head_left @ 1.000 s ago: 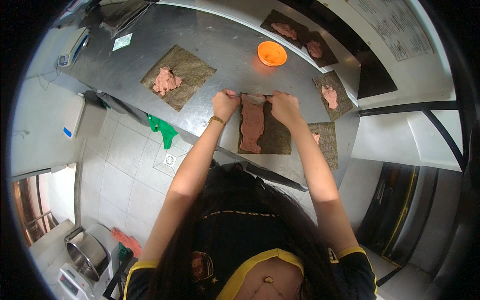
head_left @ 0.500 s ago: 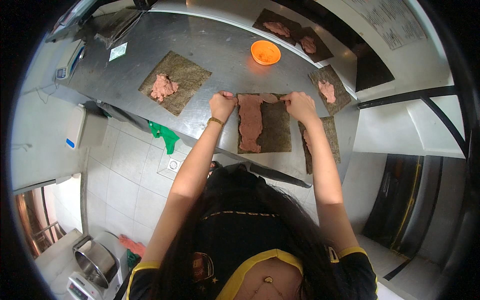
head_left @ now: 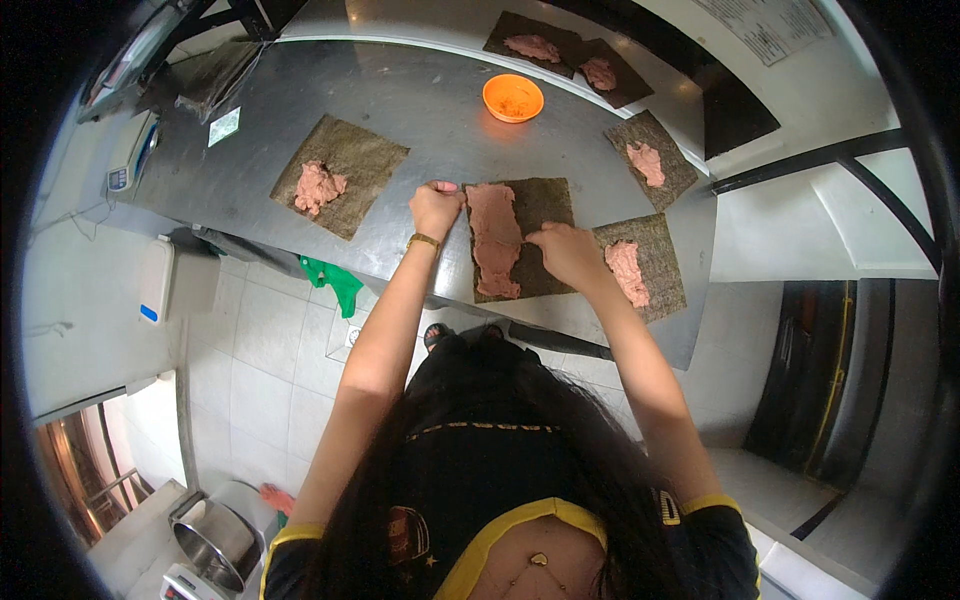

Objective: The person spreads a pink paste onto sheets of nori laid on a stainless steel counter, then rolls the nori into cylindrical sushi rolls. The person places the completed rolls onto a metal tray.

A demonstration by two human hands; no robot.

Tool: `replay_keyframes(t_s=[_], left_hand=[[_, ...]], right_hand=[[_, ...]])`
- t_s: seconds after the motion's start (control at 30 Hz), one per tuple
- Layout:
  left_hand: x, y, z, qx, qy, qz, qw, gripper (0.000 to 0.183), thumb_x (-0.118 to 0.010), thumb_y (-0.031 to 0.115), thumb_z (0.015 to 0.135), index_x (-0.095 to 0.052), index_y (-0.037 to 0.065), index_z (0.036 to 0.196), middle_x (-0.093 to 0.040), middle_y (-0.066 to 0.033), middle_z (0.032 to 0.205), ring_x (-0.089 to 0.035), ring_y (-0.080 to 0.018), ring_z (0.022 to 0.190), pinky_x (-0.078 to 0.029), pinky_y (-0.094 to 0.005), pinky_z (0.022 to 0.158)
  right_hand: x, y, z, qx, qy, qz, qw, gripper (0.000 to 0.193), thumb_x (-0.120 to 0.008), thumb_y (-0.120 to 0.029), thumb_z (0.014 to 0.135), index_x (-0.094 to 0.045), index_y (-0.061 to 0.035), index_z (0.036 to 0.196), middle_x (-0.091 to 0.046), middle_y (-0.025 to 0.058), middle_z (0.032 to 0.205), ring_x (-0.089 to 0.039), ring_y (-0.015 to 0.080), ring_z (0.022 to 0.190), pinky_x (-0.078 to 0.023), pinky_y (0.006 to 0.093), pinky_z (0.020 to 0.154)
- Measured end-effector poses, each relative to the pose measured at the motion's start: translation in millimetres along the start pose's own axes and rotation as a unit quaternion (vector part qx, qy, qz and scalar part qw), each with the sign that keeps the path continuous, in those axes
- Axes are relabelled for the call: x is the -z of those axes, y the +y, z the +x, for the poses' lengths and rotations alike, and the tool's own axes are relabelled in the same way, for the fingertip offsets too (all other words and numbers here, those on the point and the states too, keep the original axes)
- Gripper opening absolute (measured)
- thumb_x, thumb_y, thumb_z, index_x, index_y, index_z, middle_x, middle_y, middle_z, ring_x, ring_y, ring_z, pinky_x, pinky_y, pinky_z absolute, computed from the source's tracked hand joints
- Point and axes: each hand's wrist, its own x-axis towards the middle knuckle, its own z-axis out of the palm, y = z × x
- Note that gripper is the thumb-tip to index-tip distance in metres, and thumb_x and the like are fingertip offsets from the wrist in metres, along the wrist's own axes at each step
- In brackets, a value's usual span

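A dark seaweed sheet [head_left: 548, 200] lies before me on the steel table, with a band of pink minced-meat paste [head_left: 495, 215] spread along its left half. My left hand [head_left: 437, 210] is closed at the sheet's upper left edge, thumb and fingers pressed together there. Over the right half, my right hand [head_left: 568, 254] grips a spoon whose paste-coloured bowl lies against the meat and hardly stands out from it. Just right of that hand is another seaweed sheet [head_left: 664, 262] with a lump of paste [head_left: 627, 272] on it.
More seaweed sheets with paste lie left [head_left: 372, 165], far right [head_left: 640, 130] and at the back [head_left: 500, 30]. An orange bowl [head_left: 513, 98] stands on the steel table [head_left: 430, 100]. A scale [head_left: 130, 160] is at far left; green cloth [head_left: 333, 283] hangs at the front edge.
My right hand has moved down and left with the spoon, from the sheet's top edge to beside the paste's middle. The left hand stays at the left edge. The whole view has shifted slightly.
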Motion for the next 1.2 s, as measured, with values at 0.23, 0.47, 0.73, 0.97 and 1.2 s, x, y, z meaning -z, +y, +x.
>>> replay_keyframes(t_s=[0.23,0.47,0.73,0.97,1.2], left_hand=[[-0.9,-0.7,2.4,0.018,-0.013,-0.009,1.0,0.018,-0.074,0.012,0.069,-0.069,0.003,0.083,-0.069,-0.0042,0.068,-0.063,-0.0094,0.056,-0.05,-0.0234,0.055],[0.5,2.9,2.0,0.019,-0.031,-0.023,0.999,0.014,-0.072,0.006,0.072,-0.068,0.001,0.084,-0.069,-0.0057,0.071,-0.063,-0.0094,0.058,-0.052,-0.0232,0.055],[6.0,17.8,-6.7,0.043,-0.046,-0.054,0.997,0.012,-0.07,0.003,0.074,-0.067,0.0,0.085,-0.068,-0.0066,0.072,-0.063,-0.01,0.059,-0.052,-0.024,0.054],[10.6,12.4,-11.0,0.008,-0.096,-0.043,0.994,0.01,-0.067,0.007,0.081,-0.066,-0.002,0.086,-0.068,-0.007,0.072,-0.064,-0.0103,0.061,-0.052,-0.0229,0.055],[26.4,-6.7,-36.7,0.113,-0.28,-0.107,0.947,0.016,-0.056,0.012,0.091,-0.065,-0.001,0.096,-0.068,-0.0087,0.086,-0.067,-0.0145,0.074,-0.054,-0.0214,0.061]], right_hand=[[21.1,7.8,-15.6,0.07,-0.041,0.048,0.996,0.03,-0.052,-0.006,0.08,-0.07,-0.0147,0.103,-0.063,0.0074,0.089,-0.063,0.0294,0.085,-0.049,0.0425,0.071],[4.5,0.9,8.4,0.011,0.013,0.036,0.999,0.029,-0.052,-0.008,0.08,-0.07,-0.0143,0.102,-0.064,0.0075,0.097,-0.062,0.03,0.087,-0.05,0.0424,0.073],[10.6,-24.8,-20.0,0.052,-0.11,-0.038,0.992,0.033,-0.051,-0.003,0.076,-0.07,-0.0123,0.101,-0.063,0.0094,0.093,-0.063,0.0303,0.09,-0.049,0.0434,0.072],[39.3,-22.3,-39.2,0.044,-0.098,-0.006,0.994,0.031,-0.051,-0.003,0.076,-0.071,-0.0114,0.099,-0.062,0.0094,0.09,-0.063,0.0307,0.088,-0.049,0.0434,0.073],[12.7,-38.1,-20.5,0.035,-0.026,-0.031,0.999,0.027,-0.051,-0.004,0.076,-0.07,-0.0085,0.094,-0.062,0.011,0.09,-0.063,0.0319,0.088,-0.049,0.0435,0.075]])
